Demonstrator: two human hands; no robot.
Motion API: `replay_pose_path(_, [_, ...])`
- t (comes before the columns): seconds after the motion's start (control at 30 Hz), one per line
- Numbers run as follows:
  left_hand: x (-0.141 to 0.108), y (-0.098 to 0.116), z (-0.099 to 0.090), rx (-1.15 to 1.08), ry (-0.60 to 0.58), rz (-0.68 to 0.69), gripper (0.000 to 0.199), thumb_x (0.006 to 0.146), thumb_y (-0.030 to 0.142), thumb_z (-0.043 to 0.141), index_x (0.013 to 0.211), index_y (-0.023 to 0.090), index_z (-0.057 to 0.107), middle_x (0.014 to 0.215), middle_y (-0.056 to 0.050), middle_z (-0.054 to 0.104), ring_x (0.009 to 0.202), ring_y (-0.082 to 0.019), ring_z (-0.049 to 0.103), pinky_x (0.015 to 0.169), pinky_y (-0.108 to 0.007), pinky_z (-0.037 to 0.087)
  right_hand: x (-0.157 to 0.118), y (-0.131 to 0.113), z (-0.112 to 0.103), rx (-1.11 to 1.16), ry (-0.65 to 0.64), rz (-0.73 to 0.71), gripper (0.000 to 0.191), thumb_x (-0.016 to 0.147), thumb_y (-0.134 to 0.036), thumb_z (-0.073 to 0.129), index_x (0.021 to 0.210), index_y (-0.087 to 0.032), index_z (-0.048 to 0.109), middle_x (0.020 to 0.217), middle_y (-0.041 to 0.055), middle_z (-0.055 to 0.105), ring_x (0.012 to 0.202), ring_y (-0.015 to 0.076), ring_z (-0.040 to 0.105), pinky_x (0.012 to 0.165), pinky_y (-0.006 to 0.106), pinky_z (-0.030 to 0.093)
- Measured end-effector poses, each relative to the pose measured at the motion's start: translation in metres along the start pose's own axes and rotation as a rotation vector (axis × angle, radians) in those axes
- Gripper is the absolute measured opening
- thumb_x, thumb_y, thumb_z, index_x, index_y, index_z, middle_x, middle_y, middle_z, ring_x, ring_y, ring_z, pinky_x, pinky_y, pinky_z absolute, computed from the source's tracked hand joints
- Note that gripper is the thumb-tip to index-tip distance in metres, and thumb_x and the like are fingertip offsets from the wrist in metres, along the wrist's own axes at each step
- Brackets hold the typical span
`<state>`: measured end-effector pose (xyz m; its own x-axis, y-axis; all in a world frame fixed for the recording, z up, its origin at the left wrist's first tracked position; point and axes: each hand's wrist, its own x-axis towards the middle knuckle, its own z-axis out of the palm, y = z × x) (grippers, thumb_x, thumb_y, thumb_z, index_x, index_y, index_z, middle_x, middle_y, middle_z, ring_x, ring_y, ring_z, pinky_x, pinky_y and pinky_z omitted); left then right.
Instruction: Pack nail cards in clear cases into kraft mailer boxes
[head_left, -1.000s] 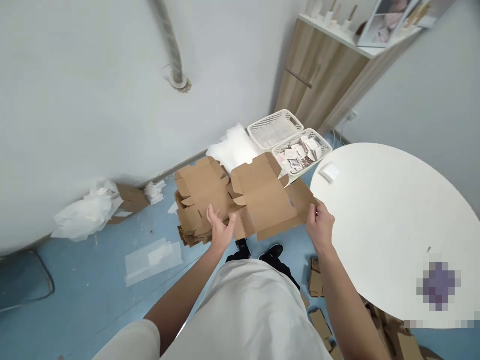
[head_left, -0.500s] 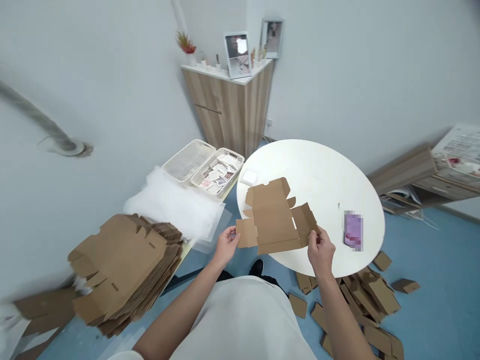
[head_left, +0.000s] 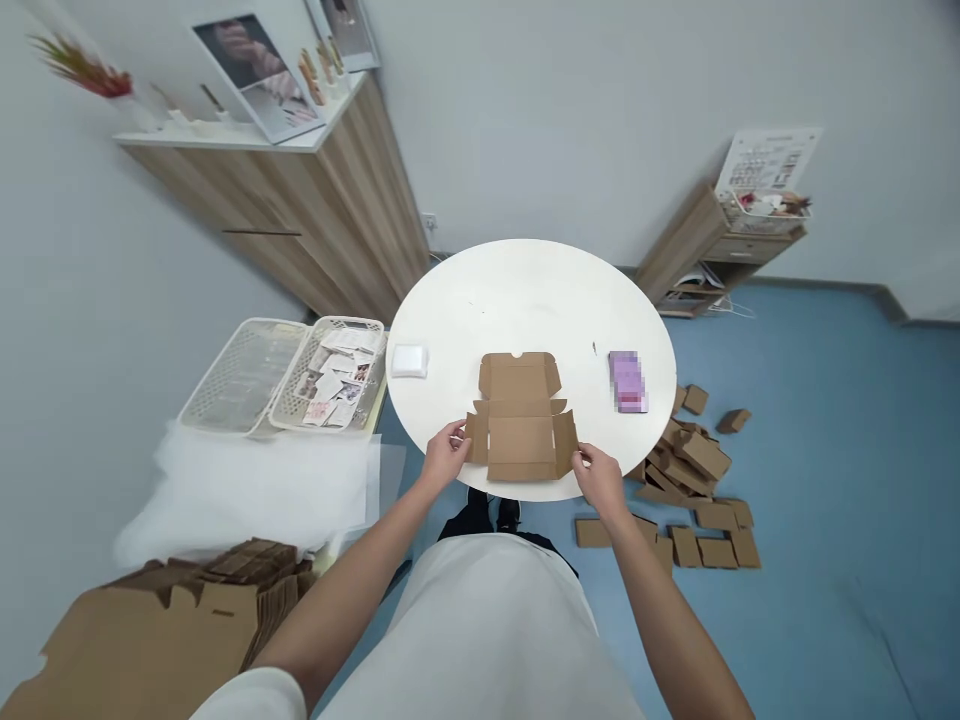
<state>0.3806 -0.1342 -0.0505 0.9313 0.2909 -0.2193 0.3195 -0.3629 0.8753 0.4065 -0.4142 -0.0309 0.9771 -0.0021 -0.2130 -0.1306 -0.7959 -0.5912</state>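
An unfolded brown cardboard box blank [head_left: 521, 440] lies over the near part of the round white table [head_left: 540, 290], its side flaps tilted up. My left hand [head_left: 448, 455] pinches the left side flap between thumb and fingers. On the opposite side flap, my right hand [head_left: 598, 474] grips the outer edge, fingers closed. To the left of the blank sits a small white packet [head_left: 409, 361]. A purple item, blurred into blocks [head_left: 628, 382], rests on the table at the right.
At the left, white baskets [head_left: 330, 375] hold printed cards, beside white sheets [head_left: 255, 490] and a stack of cardboard blanks [head_left: 150, 640]. Folded boxes [head_left: 697, 455] cover the floor at the right. A wooden cabinet [head_left: 300, 220] and a low shelf [head_left: 694, 250] stand along the walls.
The cardboard blank has come down onto the table and turned square to me, both hands still holding its side flaps. My view has swung right.
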Motion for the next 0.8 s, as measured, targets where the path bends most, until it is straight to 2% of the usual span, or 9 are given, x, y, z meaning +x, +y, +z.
replay_pose_path(0.17, [0.027, -0.003, 0.001, -0.012, -0.093, -0.046, 0.041, 0.069, 0.027, 0.055, 0.109, 0.018, 0.054, 0.079, -0.002, 0.058, 0.06, -0.012, 0.056, 0.066, -0.028, 0.045, 0.0, 0.009, 0.016, -0.033, -0.056, -0.001, 0.034, 0.079, -0.027, 0.033, 0.098, -0.018, 0.061, 0.093, 0.0068, 0.064, 0.085, 0.0187, 0.058, 0.072, 0.029, 0.043])
replay_pose_path(0.27, [0.039, -0.007, -0.002, 0.002, -0.082, -0.066, 0.045, 0.07, 0.031, 0.056, 0.112, 0.017, 0.05, 0.095, -0.007, 0.058, 0.074, -0.016, 0.06, 0.073, -0.032, 0.046, 0.0, 0.014, 0.021, -0.075, -0.048, 0.039, 0.038, 0.08, -0.026, 0.033, 0.109, -0.016, 0.054, 0.106, 0.0096, 0.059, 0.097, 0.0203, 0.055, 0.082, 0.033, 0.041])
replay_pose_path(0.37, [0.038, -0.009, -0.004, 0.175, -0.022, 0.104, 0.062, 0.067, 0.041, 0.06, 0.122, 0.018, 0.041, 0.122, -0.014, 0.043, 0.104, -0.025, 0.05, 0.086, -0.039, 0.04, -0.001, 0.018, 0.024, -0.096, -0.015, 0.054, 0.048, 0.079, -0.031, 0.038, 0.124, -0.015, 0.04, 0.121, 0.0116, 0.049, 0.113, 0.0226, 0.045, 0.092, 0.037, 0.037])
replay_pose_path(0.43, [0.031, -0.007, -0.003, 0.353, -0.056, 0.259, 0.071, 0.062, 0.048, 0.064, 0.122, 0.019, 0.041, 0.13, -0.015, 0.035, 0.119, -0.031, 0.035, 0.095, -0.046, 0.03, -0.003, 0.02, 0.025, -0.113, -0.019, 0.095, 0.058, 0.077, -0.037, 0.043, 0.129, -0.014, 0.033, 0.13, 0.0135, 0.04, 0.122, 0.0256, 0.035, 0.097, 0.041, 0.032])
replay_pose_path(0.47, [0.027, -0.006, -0.002, 0.43, -0.11, 0.337, 0.071, 0.06, 0.05, 0.065, 0.12, 0.02, 0.044, 0.131, -0.015, 0.035, 0.122, -0.033, 0.03, 0.098, -0.049, 0.024, -0.002, 0.021, 0.025, -0.125, -0.028, 0.127, 0.063, 0.076, -0.04, 0.046, 0.13, -0.014, 0.031, 0.133, 0.0147, 0.036, 0.125, 0.0278, 0.031, 0.098, 0.043, 0.03])
replay_pose_path(0.57, [0.013, -0.001, 0.004, 0.58, -0.33, 0.565, 0.06, 0.056, 0.049, 0.069, 0.107, 0.022, 0.054, 0.128, -0.013, 0.04, 0.122, -0.034, 0.028, 0.099, -0.052, 0.014, 0.004, 0.02, 0.02, -0.153, -0.038, 0.203, 0.074, 0.072, -0.048, 0.049, 0.132, -0.011, 0.027, 0.138, 0.0177, 0.026, 0.128, 0.0326, 0.022, 0.099, 0.048, 0.027])
replay_pose_path(0.67, [0.007, 0.0, 0.014, 0.646, -0.499, 0.694, 0.044, 0.061, 0.043, 0.067, 0.098, 0.021, 0.057, 0.113, -0.01, 0.052, 0.111, -0.029, 0.039, 0.097, -0.05, 0.015, 0.022, 0.014, 0.01, -0.126, -0.031, 0.173, 0.075, 0.072, -0.05, 0.049, 0.133, -0.012, 0.027, 0.138, 0.0168, 0.029, 0.128, 0.0306, 0.023, 0.1, 0.047, 0.026])
replay_pose_path(0.73, [0.006, -0.001, 0.022, 0.685, -0.538, 0.72, 0.035, 0.067, 0.038, 0.064, 0.096, 0.02, 0.057, 0.103, -0.008, 0.055, 0.102, -0.026, 0.045, 0.095, -0.048, 0.017, 0.037, 0.009, 0.005, -0.074, -0.043, 0.147, 0.074, 0.072, -0.049, 0.05, 0.132, -0.013, 0.029, 0.135, 0.0158, 0.034, 0.127, 0.0285, 0.027, 0.1, 0.045, 0.027])
replay_pose_path(0.8, [0.008, -0.002, 0.03, 0.735, -0.525, 0.722, 0.025, 0.072, 0.03, 0.059, 0.094, 0.019, 0.057, 0.098, -0.008, 0.056, 0.096, -0.024, 0.047, 0.094, -0.047, 0.018, 0.052, 0.003, 0.003, 0.01, -0.08, 0.169, 0.073, 0.071, -0.05, 0.051, 0.132, -0.014, 0.03, 0.133, 0.0156, 0.038, 0.124, 0.0272, 0.033, 0.098, 0.043, 0.031])
